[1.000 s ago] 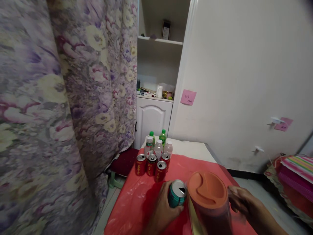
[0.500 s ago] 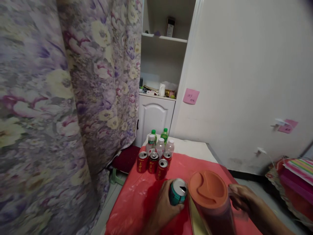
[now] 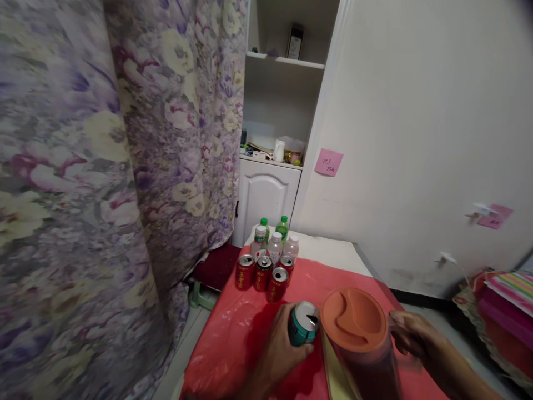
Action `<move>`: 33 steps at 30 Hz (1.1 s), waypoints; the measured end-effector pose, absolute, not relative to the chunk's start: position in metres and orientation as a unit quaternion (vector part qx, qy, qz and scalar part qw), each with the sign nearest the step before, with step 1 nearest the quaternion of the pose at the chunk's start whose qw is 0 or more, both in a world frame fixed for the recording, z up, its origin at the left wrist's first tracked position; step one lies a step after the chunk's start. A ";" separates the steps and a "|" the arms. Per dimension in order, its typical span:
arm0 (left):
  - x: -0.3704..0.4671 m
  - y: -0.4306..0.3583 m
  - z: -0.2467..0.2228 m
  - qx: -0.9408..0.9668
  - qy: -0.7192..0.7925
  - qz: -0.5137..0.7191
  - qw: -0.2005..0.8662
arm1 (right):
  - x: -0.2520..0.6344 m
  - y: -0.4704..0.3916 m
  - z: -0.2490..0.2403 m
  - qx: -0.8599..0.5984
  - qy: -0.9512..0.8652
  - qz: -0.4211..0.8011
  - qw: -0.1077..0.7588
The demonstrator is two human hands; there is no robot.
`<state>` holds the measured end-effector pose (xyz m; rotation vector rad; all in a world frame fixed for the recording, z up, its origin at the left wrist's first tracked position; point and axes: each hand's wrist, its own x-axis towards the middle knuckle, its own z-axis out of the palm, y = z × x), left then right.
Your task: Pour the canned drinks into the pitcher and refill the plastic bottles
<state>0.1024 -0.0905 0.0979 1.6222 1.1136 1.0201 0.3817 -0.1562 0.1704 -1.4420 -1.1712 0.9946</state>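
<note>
Wrapped around a teal drink can [image 3: 300,332] is my left hand [image 3: 280,347]; the can's top is opened. Close by on its right stands a clear pitcher [image 3: 368,371] with an orange lid [image 3: 353,319] and something dark inside. My right hand [image 3: 410,333] grips the pitcher's handle at the right side. Several red drink cans [image 3: 278,286] stand upright beyond my left hand. Behind them are clear bottles with white caps [image 3: 275,248] and two green-capped bottles [image 3: 282,226]. A yellowish flat thing [image 3: 336,369] lies beside the pitcher, partly hidden.
Red plastic [image 3: 227,328] covers the table, with a pale cover [image 3: 333,253] at its far end. A floral curtain [image 3: 166,139] hangs at left, near a dark red stool [image 3: 216,266]. White shelves [image 3: 283,59] stand behind; a wall [image 3: 416,139] rises at right.
The camera view has shifted slightly, moving the background and the standing cans a little. Both hands keep their grips, on the teal can and the pitcher handle.
</note>
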 end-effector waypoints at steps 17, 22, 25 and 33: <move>0.099 -0.090 0.091 0.659 0.440 0.415 0.448 | 0.376 -0.157 0.174 -0.590 -0.478 0.416 0.501; 0.097 -0.091 0.092 0.654 0.447 0.409 0.453 | 0.377 -0.156 0.173 -0.586 -0.493 0.417 0.490; 0.097 -0.090 0.091 0.656 0.449 0.412 0.445 | 0.379 -0.153 0.169 -0.582 -0.501 0.416 0.486; 0.098 -0.089 0.088 0.650 0.448 0.416 0.450 | 0.391 -0.145 0.151 -0.545 -0.530 0.442 0.476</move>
